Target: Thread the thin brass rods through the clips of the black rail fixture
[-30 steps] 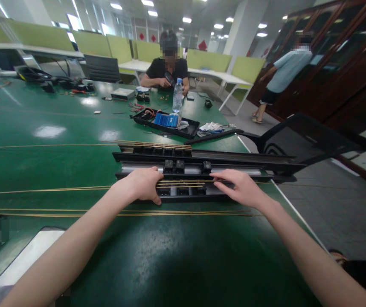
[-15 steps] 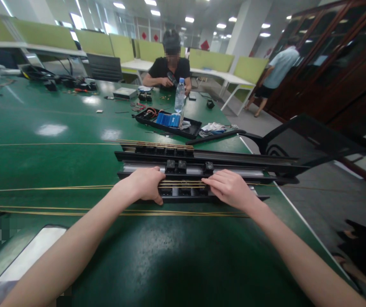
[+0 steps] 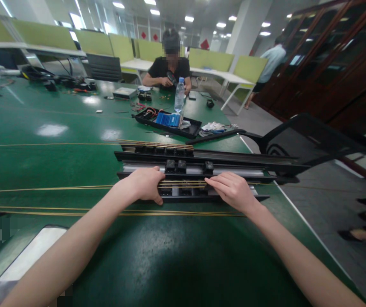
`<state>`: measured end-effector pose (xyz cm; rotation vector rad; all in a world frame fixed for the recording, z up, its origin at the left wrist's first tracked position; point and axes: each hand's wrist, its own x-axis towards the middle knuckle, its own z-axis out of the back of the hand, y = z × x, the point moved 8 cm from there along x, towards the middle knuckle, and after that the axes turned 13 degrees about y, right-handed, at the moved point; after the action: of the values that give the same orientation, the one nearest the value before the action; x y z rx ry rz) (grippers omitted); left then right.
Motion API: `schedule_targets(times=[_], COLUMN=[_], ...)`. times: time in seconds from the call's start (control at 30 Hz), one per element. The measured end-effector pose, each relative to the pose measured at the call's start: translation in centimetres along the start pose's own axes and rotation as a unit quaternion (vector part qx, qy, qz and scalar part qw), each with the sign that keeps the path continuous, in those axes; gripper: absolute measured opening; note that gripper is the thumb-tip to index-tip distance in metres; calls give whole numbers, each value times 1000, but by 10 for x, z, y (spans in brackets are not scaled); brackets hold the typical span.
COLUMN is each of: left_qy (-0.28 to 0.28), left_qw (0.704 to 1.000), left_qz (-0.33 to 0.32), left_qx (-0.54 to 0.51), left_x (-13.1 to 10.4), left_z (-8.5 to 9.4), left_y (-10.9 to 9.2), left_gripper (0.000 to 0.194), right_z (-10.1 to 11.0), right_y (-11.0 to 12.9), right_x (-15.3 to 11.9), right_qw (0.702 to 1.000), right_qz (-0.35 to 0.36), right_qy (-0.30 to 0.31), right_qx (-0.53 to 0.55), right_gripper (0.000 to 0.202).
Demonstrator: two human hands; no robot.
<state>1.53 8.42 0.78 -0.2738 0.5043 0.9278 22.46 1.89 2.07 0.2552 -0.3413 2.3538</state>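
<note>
Across a long black rail lies my left hand, its thumb on the near edge and its fingers over the far side. Thin gold wires run lengthwise along this rail, above small black blocks. At the right, my right hand is closed, thumb and fingertips pinched at the gold wires; the exact grip is partly hidden by the fingers. Just behind, a second black rail with a silver channel carries several black blocks. More gold wires lie on the table in front.
A third rail lies behind. Farther back are a black tray, a water bottle and gloves. Across the green table sits a person holding a dark tool. A mesh chair stands at the right edge.
My right hand has shifted slightly to the right along the gold wires. My left hand stays in place. In the background a walking person has moved left.
</note>
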Motion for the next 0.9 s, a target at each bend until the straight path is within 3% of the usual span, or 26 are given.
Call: schedule_targets(times=[0.9], left_qy=[6], left_qw=[1000], left_qz=[7], left_qx=[8], left_x=[1], left_z=[-1], left_y=[0], left_gripper=[75], right_z=[-1], right_y=[-12], right_x=[-14], right_qw=[1000], right_qz=[-21], right_qy=[-9], right_qx=[17], right_gripper=[28])
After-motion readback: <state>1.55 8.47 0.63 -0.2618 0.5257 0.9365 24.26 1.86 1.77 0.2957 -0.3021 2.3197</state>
